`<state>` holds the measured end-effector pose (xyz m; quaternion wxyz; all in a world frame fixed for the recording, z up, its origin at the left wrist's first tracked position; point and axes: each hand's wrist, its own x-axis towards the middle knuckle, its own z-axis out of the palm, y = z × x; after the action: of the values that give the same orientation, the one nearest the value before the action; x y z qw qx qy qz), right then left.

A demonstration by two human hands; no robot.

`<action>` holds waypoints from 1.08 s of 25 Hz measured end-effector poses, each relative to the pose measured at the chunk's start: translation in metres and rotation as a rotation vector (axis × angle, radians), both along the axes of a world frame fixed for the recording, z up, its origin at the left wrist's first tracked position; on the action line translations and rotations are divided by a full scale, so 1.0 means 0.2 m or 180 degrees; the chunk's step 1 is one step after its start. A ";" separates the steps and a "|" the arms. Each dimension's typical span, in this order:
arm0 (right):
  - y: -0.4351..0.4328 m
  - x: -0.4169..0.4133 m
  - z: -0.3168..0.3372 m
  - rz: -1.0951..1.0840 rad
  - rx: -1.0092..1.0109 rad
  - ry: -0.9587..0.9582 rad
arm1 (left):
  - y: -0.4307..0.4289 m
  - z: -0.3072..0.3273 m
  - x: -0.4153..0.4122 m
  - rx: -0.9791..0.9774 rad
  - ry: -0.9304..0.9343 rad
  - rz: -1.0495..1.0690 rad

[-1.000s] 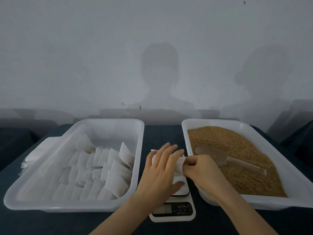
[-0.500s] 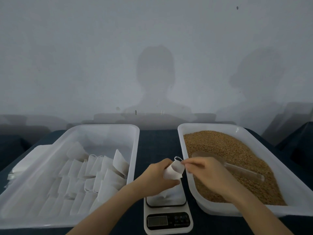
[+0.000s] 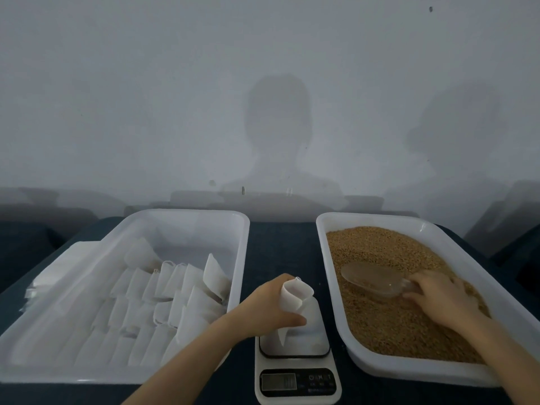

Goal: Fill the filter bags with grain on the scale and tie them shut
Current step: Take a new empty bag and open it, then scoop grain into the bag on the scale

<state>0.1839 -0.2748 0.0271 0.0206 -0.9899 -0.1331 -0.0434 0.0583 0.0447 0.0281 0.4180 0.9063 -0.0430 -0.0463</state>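
Holding one bag (image 3: 295, 293), one scoop (image 3: 371, 277) (two trays (image 3: 187, 211) (image 3: 320, 229)).

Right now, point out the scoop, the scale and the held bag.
Scoop (image 3: 374, 280), head view, on its clear bowl.
Scale (image 3: 298, 382), head view, on its front panel.
Bag (image 3: 292, 299), head view, on its white side.

Scale readout (image 3: 279, 382) too blurred; scoop (image 3: 371, 280) handle seemingly under right hand (image 3: 441, 299).

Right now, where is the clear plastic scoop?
Head view, right side: the clear plastic scoop lies on the brown grain in the white tray, its handle between the right hand's thumb and fingers, right of the white kitchen scale.
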 end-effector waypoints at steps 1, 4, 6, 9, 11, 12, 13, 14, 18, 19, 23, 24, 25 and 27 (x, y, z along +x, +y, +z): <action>-0.02 -0.01 0.02 0.0042 0.0095 -0.0120 | 0.00 0.00 0.00 0.0019 0.0000 0.0021; -0.11 -0.02 0.07 -0.0009 -0.0477 -0.0462 | -0.01 -0.02 0.00 0.0038 0.0022 0.0032; -0.12 -0.03 0.09 -0.0113 -0.0895 -0.0610 | -0.01 -0.02 0.00 0.0031 0.0046 0.0016; 0.00 -0.03 0.05 -0.0143 -0.0994 -0.0607 | -0.01 -0.02 0.01 0.0020 0.0070 0.0024; 0.10 -0.01 0.00 -0.0124 -0.0888 -0.0470 | -0.01 -0.02 0.00 0.0005 0.0101 0.0042; 0.15 -0.01 -0.02 -0.0122 -0.0797 -0.0389 | -0.01 -0.02 0.00 -0.0018 0.0115 0.0054; 0.17 0.01 -0.03 -0.0117 -0.0674 -0.0287 | -0.01 -0.02 0.01 -0.0045 0.0120 0.0063; 0.18 0.01 -0.04 -0.0114 -0.0504 -0.0165 | -0.01 -0.02 0.01 -0.0066 0.0121 0.0067; 0.09 0.01 -0.03 -0.0080 0.0335 0.0401 | 0.00 -0.03 0.01 -0.0074 0.0053 0.0066; 0.06 0.00 -0.02 -0.0086 0.0524 0.0466 | -0.01 -0.03 0.02 -0.0085 0.0033 0.0070; -0.05 -0.02 0.00 -0.0133 0.0953 0.0554 | 0.00 -0.03 0.02 -0.0162 0.0018 0.0078; -0.06 -0.03 0.01 -0.0118 0.0963 0.0570 | 0.00 -0.03 0.02 -0.0176 0.0015 0.0070; -0.08 -0.04 0.02 -0.0091 0.0978 0.0589 | 0.00 -0.03 0.02 -0.0181 0.0007 0.0056; -0.10 -0.07 0.03 -0.0039 0.0977 0.0603 | 0.00 -0.03 0.02 -0.0186 0.0001 0.0039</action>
<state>0.1705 -0.2944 0.0340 0.1836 -0.9756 -0.1164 0.0302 0.0623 0.0445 0.0220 0.4446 0.8939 -0.0387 -0.0426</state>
